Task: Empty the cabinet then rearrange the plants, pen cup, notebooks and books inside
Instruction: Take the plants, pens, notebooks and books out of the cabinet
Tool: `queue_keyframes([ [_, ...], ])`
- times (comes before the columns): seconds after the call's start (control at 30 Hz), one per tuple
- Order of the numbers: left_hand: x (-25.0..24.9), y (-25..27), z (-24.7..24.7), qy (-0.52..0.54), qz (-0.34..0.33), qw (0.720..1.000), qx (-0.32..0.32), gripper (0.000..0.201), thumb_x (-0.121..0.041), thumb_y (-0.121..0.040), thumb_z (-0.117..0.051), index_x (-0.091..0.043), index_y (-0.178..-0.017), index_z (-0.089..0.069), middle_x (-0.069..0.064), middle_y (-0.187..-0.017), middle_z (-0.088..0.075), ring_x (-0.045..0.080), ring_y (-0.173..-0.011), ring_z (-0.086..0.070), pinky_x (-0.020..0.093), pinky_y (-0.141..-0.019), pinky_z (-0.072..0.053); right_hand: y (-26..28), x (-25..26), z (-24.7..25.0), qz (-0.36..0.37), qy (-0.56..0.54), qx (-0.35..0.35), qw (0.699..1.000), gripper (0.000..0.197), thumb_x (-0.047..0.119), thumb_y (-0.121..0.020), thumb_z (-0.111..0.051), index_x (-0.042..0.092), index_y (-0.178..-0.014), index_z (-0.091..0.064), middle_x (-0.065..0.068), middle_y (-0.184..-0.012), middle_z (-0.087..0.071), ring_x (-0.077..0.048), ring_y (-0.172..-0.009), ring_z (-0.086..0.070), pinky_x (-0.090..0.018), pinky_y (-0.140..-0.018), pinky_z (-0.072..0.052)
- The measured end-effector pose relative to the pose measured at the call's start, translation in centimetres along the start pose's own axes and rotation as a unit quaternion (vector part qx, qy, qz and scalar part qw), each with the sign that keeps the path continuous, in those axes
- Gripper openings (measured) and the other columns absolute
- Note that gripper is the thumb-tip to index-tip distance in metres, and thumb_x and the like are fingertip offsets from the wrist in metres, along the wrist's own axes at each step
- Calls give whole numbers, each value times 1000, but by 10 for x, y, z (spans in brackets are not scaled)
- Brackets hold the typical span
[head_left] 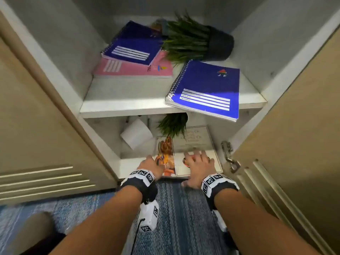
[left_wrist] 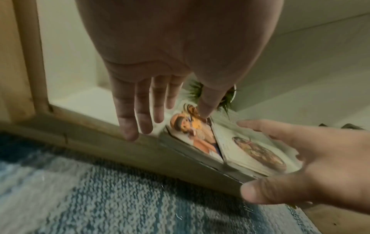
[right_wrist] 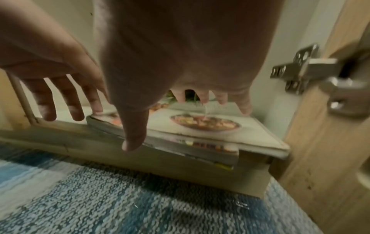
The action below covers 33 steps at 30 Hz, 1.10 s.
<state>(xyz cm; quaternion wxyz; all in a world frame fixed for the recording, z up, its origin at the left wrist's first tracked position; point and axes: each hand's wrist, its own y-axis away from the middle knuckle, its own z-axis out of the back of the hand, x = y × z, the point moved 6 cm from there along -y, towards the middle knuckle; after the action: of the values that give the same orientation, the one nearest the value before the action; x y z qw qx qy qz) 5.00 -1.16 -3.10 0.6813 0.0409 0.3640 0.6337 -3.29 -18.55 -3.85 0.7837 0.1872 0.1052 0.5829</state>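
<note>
Both hands over books [head_left: 181,162] on cabinet [head_left: 127,169] floor: left hand [head_left: 150,165] spread beside left edge, right hand [head_left: 197,163] flat on cover, thumb under front edge; neither grip closed, nothing held yet. Probably heavy, stiff, glossy; best clamped at both side edges, slid out over sill. Plant [head_left: 173,124] tipped behind, cup [head_left: 136,134] lying just left; may snag. Upper shelf: notebooks [head_left: 136,57], toppled potted plant [head_left: 198,40], blue notebook [head_left: 206,88] overhanging, easily knocked.

Three blue notebooks [head_left: 207,89], one pink notebook [head_left: 132,69], two plants [head_left: 195,41], one white cup [head_left: 137,134], two books [head_left: 193,157].
</note>
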Motion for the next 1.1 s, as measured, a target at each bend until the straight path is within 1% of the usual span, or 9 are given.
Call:
queue_keyframes([
  [0.07, 2, -13, -14, 27, 46, 999, -9, 67, -48, -80, -66, -10, -130, -44, 16, -129, -55, 36, -116, -56, 42, -97, -48, -7, -3, -12, -15, -3, 20, 1000, 126, 72, -71, -70, 32, -159, 10, -8, -167, 17, -41, -153, 8, -66, -118, -11],
  [0.17, 0, -19, -27, 122, 114, 986, -12, 72, -42, -74, -76, -5, -127, -45, 14, -118, -59, 32, -100, -62, 37, -81, -53, -6, 1, -17, -14, 16, -39, 999, 114, 74, -75, -63, 29, -159, -1, -10, -167, -4, -42, -149, -13, -64, -113, -25],
  [0.27, -6, -18, -32, 233, 96, 966, 50, 43, -15, -85, -70, 11, -117, -57, 9, -88, -63, 16, -67, -62, 23, -52, -49, 3, 3, -16, 15, 17, -92, 996, 103, 71, -78, -61, 29, -157, -12, -7, -154, -32, -34, -135, -35, -54, -102, -39],
  [0.33, -2, -13, -33, 248, 88, 962, 73, 28, -10, -88, -66, 6, -110, -61, 8, -84, -62, 16, -70, -61, 16, -56, -48, 12, 1, -19, 38, 33, -89, 995, 94, 67, -84, -58, 31, -157, -12, -7, -150, -35, -33, -133, -37, -53, -101, -42],
  [0.47, 22, 4, -40, 323, 96, 938, 84, 47, -16, -76, -73, 6, -114, -57, 15, -104, -69, 27, -92, -70, 41, -85, -58, 41, 5, -30, 93, 34, -37, 994, 79, 48, -96, -48, 35, -158, 0, -12, -163, -19, -38, -144, -23, -61, -110, -36],
  [0.67, 83, 52, -24, 451, 137, 880, 54, 46, 18, -80, -59, 0, -120, -48, 28, -109, -64, 47, -86, -68, 59, -58, -57, 95, 15, -29, 148, 22, -21, 988, 95, 12, -91, -51, 41, -156, 12, -15, -162, -23, -38, -143, -32, -53, -102, -49],
  [0.8, 133, 84, 5, 416, 122, 901, 22, 35, 22, -79, -55, 1, -107, -52, 27, -89, -64, 37, -61, -67, 51, -42, -54, 131, 18, -27, 100, 24, -53, 993, 99, 7, -88, -56, 29, -160, 9, -12, -157, -31, -35, -112, -61, -42, -81, -54],
  [0.97, 214, 124, 26, 330, 125, 935, -30, 28, 21, -69, -60, -4, -83, -58, 27, -86, -69, 46, -85, -68, 62, -75, -55, 171, 28, -47, 99, 61, -41, 992, 92, 8, -92, -53, 20, -160, 8, -11, -156, -34, -33, -92, -69, -41, -70, -53],
  [1.1, 270, 149, 14, 373, 158, 913, -52, 30, 25, -69, -59, -4, -76, -59, 26, -80, -69, 45, -85, -68, 60, -79, -55, 194, 66, -54, 205, 62, -10, 977, 70, 23, -102, -42, 23, -160, -4, -12, -150, -46, -32, -97, -68, -43, -84, -56],
])
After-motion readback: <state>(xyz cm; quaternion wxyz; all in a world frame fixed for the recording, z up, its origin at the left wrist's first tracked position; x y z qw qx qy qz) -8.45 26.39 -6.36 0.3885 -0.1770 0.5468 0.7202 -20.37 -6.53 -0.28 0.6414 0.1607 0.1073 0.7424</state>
